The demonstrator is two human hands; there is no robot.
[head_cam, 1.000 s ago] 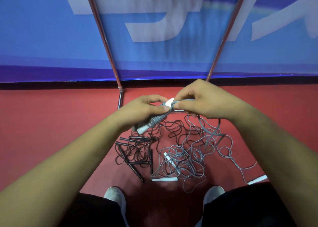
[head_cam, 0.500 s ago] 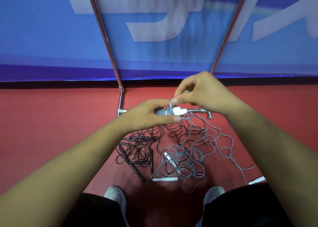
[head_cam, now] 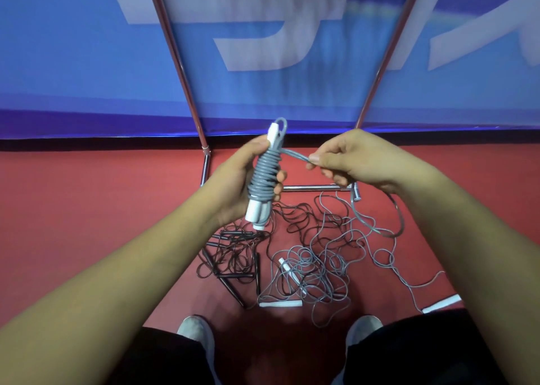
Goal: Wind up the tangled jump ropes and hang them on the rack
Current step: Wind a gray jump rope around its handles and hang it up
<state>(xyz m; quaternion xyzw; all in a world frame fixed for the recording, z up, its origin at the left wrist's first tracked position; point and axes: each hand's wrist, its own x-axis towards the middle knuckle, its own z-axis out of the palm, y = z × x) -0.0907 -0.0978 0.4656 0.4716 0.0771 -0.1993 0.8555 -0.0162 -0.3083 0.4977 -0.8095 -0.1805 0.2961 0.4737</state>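
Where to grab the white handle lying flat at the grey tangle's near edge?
Probably pinch the white handle mid-shaft from above, fingers across its width: it lies flat on the floor, long axis left-right, near side bare, and grey cord crowds its far side.

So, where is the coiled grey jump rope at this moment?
Head view, left of centre: the grey jump rope bundle is gripped by the left hand, above the black rope tangle; the right hand pinches its free strand.
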